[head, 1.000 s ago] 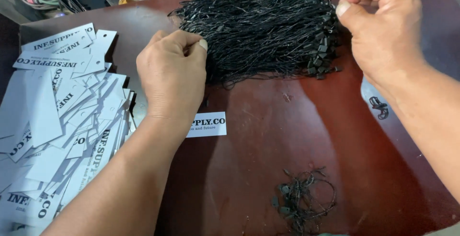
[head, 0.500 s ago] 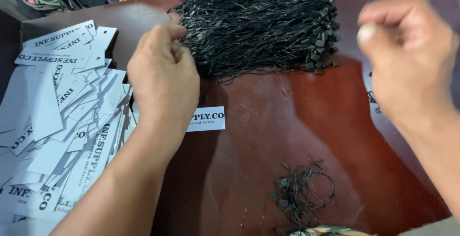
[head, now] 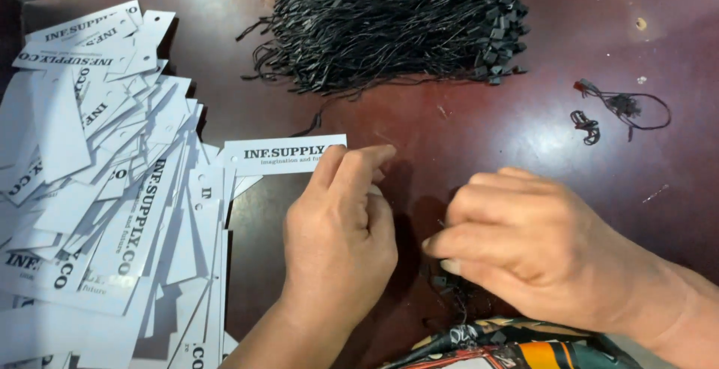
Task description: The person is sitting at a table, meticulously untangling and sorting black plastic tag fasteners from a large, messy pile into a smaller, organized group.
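On the dark red-brown wooden bench [head: 479, 137], the left hand [head: 341, 238] rests near the front edge, its fingertips touching one end of a single white rectangular paper tag with black print [head: 277, 154]; the grip is loose, fingers extended, holding nothing. The right hand [head: 524, 249] lies just beside it toward the front right corner, its grip pinched closed on a thin black string [head: 449, 290] from a small tangle partly hidden beneath it. A large bundle of black string loops with small plastic locks [head: 397, 24] lies at the far edge. A spread heap of white paper tags [head: 97, 204] covers the left side. A few loose black strings [head: 618, 107] lie near the right edge.
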